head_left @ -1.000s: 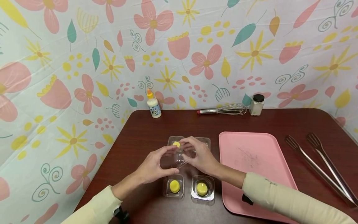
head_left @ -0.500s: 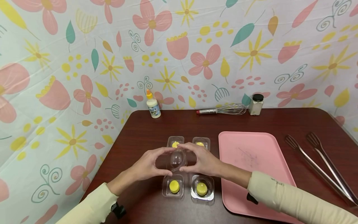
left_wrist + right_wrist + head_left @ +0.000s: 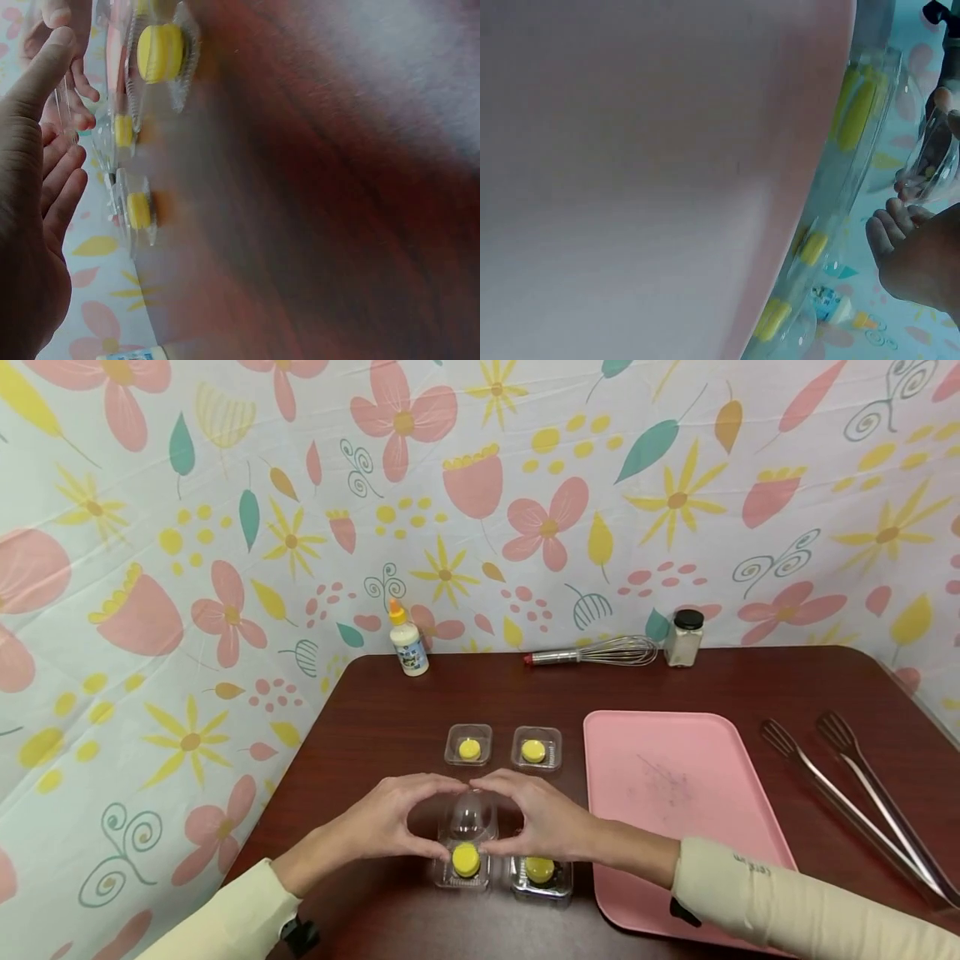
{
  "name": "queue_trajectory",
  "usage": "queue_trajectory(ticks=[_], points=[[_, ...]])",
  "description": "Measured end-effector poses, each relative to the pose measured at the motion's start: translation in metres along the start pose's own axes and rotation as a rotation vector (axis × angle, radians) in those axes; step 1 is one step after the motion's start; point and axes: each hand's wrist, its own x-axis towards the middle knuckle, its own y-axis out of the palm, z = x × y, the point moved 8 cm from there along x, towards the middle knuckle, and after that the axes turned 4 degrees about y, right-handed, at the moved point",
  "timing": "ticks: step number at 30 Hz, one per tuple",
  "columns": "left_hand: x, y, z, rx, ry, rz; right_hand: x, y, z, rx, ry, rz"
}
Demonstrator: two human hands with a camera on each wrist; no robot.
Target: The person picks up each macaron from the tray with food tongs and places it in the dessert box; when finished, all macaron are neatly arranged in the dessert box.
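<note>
Both hands hold a clear domed plastic lid (image 3: 468, 818) between them, close over the front-left macaron (image 3: 466, 861). Thumb and fingertips of the left hand (image 3: 382, 818) pinch its left side; those of the right hand (image 3: 546, 820) pinch its right side. In the right wrist view the lid (image 3: 934, 161) shows tilted between the hands. Each yellow macaron sits in a square clear plastic tray, such as the back-left tray (image 3: 452, 756). Behind the hands are the back-left macaron (image 3: 469, 749) and back-right macaron (image 3: 533, 751). The right thumb partly overlaps the front-right macaron (image 3: 539, 870).
Just right of the trays lies a pink tray (image 3: 690, 843), with metal tongs (image 3: 862, 810) beyond it. Along the back edge stand a glue-like squeeze bottle (image 3: 408, 645), a whisk (image 3: 600, 652) and a black-capped jar (image 3: 685, 639). A flowered cloth (image 3: 480, 543) hangs behind.
Both hands have brought the lid toward the front of the table, from near the back trays to over the front-left macaron. The two back trays are now uncovered to view.
</note>
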Motion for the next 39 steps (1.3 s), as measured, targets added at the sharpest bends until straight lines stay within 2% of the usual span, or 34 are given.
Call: queue_trajectory(ticks=[2, 9, 16, 24, 33, 39], points=[[-0.003, 0.003, -0.003, 0.000, 0.018, 0.009, -0.003, 0.005, 0.002, -0.002, 0.008, 0.020], [-0.012, 0.017, -0.006, -0.048, -0.039, 0.085, -0.011, 0.018, 0.006, -0.072, 0.068, 0.067], [-0.016, 0.027, -0.012, -0.026, -0.018, 0.125, -0.014, 0.029, 0.011, -0.162, 0.102, 0.091], [-0.019, 0.033, -0.012, 0.031, -0.024, 0.151, -0.013, 0.034, 0.012, -0.216, 0.110, 0.091], [-0.020, 0.033, -0.013, 0.058, -0.010, 0.140, -0.011, 0.035, 0.015, -0.250, 0.120, 0.065], [-0.022, 0.036, -0.009, 0.063, -0.037, 0.166, -0.009, 0.038, 0.016, -0.301, 0.122, 0.035]])
